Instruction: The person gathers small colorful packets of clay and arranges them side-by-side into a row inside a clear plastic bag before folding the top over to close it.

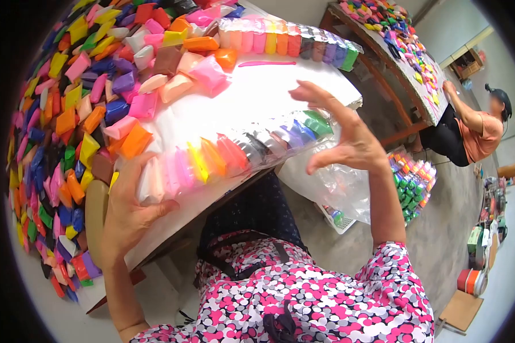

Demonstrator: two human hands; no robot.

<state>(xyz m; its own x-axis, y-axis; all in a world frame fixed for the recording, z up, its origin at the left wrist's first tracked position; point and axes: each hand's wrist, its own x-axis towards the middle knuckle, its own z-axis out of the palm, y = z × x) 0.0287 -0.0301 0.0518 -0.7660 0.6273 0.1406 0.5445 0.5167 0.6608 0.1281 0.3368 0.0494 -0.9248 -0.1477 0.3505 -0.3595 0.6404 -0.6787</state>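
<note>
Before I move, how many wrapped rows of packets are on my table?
2: the near row, between the left hand and right hand, and the far row, across the white surface. Others may hide under the loose packets.

Packet pile (66, 122) cut off above

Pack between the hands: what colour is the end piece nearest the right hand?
The end piece is green; shows best in the head view.
</note>
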